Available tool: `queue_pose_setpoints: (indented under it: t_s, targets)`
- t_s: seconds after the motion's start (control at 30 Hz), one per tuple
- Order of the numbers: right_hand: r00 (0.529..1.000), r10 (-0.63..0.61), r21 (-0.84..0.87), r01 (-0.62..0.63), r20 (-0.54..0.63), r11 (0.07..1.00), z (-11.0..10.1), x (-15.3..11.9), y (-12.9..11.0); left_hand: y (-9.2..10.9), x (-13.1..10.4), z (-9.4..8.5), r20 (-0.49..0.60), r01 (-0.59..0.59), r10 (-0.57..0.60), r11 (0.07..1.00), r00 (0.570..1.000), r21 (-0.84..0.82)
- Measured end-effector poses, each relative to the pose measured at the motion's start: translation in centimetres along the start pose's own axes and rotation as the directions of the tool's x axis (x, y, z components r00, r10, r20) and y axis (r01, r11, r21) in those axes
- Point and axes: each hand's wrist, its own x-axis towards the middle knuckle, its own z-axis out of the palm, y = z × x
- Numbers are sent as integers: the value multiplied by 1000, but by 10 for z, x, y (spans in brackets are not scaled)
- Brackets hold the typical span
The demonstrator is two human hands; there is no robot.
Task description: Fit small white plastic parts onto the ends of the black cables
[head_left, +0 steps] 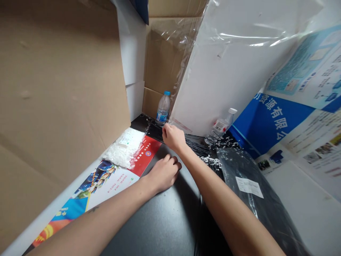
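Observation:
My right hand (174,137) is closed over the far part of the table, beside a bundle of thin black wires (196,146). What its fingers hold, if anything, is hidden. Nearer to me, my left hand (164,173) rests on the dark tabletop (162,217) with its fingers curled in; nothing can be made out inside them. Small white pieces (211,162) sit at the ends of more black wires, right of my right forearm. Left of my hands lies a clear bag of small white parts (126,146) on a printed sheet (119,181).
A blue-capped bottle (163,108) stands at the back; a white-capped bottle (223,122) leans at the right. A large dark plastic bag with a label (249,186) lies along the right side. Cardboard (61,89) walls the left, and a white panel (221,71) the back.

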Motion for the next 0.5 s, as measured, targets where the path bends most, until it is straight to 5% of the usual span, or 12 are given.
queue_pose_setpoints:
  t_s: [0.1, 0.23, 0.37, 0.5]
  targets:
    - [962, -75, 146, 117, -264, 982, -36, -6, -2, 1, 0, 1, 25, 29, -29, 1000, 999, -2]
    - [803, -21, 366, 295, -596, 883, -96, -38, -6, 2, -1, 1, 34, 2, -3, 1000, 999, 20]
    - [725, -56, 289, 342, -686, 894, -147, -90, -1, 4, -4, -11, 67, -9, 3, 996, 998, 85]
    - [787, -135, 21, 184, -602, 983, -170, -133, 17, -2, -10, -37, 99, 148, -169, 970, 981, 191]
